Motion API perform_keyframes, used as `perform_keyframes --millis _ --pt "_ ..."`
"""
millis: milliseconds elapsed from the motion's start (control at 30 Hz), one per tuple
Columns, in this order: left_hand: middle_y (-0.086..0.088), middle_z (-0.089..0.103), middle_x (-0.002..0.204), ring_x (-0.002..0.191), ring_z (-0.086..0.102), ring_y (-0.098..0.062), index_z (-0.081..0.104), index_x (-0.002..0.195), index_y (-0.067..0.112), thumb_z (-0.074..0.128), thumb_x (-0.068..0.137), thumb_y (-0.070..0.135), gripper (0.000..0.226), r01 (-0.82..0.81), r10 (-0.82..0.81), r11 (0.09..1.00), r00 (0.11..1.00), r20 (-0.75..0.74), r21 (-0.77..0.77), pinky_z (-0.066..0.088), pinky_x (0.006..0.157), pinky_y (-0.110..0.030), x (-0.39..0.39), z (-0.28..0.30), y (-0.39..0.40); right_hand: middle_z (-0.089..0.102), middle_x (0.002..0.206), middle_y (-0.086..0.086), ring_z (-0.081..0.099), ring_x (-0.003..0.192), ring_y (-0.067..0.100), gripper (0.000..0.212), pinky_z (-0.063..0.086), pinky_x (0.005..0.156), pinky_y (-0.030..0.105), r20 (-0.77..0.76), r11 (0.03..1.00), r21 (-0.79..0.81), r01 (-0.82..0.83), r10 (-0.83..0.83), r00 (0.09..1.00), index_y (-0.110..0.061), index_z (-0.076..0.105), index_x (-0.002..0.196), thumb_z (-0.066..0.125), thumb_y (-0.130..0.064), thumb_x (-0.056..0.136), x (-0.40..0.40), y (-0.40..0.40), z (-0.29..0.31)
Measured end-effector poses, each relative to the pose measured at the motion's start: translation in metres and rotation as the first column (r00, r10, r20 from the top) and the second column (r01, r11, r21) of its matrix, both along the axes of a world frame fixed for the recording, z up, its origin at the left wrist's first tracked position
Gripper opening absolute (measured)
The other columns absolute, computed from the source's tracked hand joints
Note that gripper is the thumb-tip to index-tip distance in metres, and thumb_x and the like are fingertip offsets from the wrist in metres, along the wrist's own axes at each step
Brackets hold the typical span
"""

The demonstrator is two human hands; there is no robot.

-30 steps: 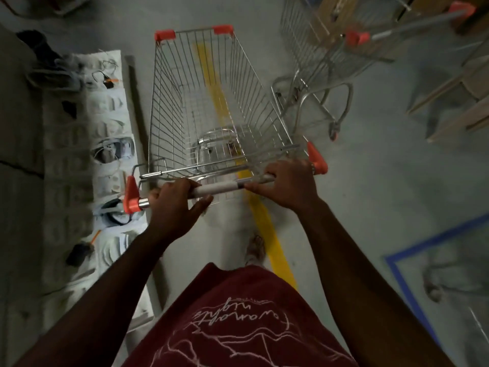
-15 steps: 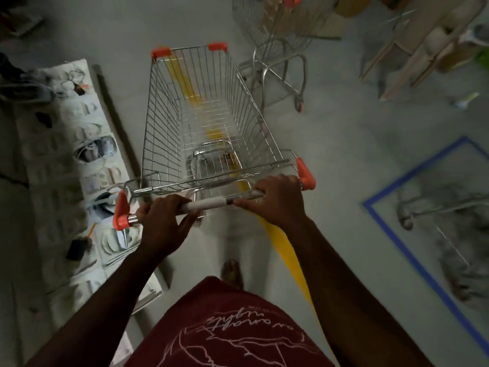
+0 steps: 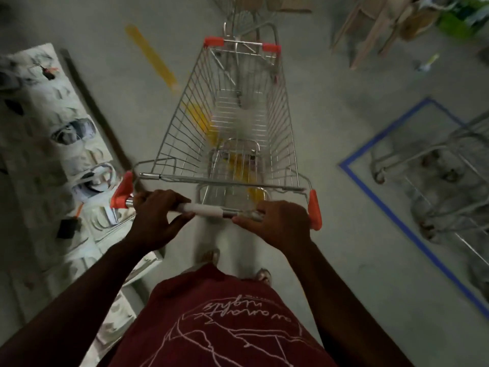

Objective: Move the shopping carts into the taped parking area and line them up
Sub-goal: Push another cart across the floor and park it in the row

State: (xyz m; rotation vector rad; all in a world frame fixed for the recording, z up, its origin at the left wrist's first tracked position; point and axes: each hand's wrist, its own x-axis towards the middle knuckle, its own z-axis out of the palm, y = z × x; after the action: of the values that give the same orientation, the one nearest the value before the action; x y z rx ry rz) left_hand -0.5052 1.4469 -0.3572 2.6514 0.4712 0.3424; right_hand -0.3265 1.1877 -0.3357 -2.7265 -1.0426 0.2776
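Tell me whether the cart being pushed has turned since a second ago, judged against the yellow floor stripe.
Yes. The cart has swung right: its front end now sits right of the yellow stripe, nearer the blue tape.

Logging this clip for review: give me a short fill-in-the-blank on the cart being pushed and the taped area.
Both hands grip the wire shopping cart by its ____.
The tape outlining the parking area is ____.
The parking area lies to the person's ____.
The left hand and right hand hold ____ cart.

Missing: handle; blue; right; one

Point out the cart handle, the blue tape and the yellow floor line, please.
cart handle (image 3: 203,208), head view, white middle section.
blue tape (image 3: 391,215), head view, left edge.
yellow floor line (image 3: 153,58), head view, far stretch.
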Motion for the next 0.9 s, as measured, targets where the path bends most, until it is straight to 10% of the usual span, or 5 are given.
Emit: perform_keyframes --millis 467,900 --pt "0.012 0.064 0.093 0.094 0.061 -0.017 0.066 0.104 0.028 0.060 0.091 0.058 0.033 0.527 -0.527 0.850 0.850 -0.006 0.008 0.027 0.096 -0.039 0.018 -0.003 0.013 0.069 0.081 -0.010 0.070 0.082 0.016 0.087 0.042 0.062 0.029 0.032 0.878 -0.150 0.454 -0.454 0.890 -0.031 0.064 0.087 0.023 -0.106 0.072 -0.138 -0.041 0.012" --pt "0.019 0.067 0.101 0.102 0.063 -0.013 0.068 0.107 0.030 0.058 0.091 0.060 0.035 0.831 -0.832 0.555 0.555 -0.010 -0.044 0.031 0.098 -0.045 0.031 0.000 -0.062 0.061 0.059 -0.005 0.067 0.059 0.021 0.075 0.030 0.052 0.027 0.162 0.637 -0.052 0.769 -0.754 0.636 -0.027 0.047 0.064 0.037 -0.099 0.078 -0.260 -0.095 0.011"
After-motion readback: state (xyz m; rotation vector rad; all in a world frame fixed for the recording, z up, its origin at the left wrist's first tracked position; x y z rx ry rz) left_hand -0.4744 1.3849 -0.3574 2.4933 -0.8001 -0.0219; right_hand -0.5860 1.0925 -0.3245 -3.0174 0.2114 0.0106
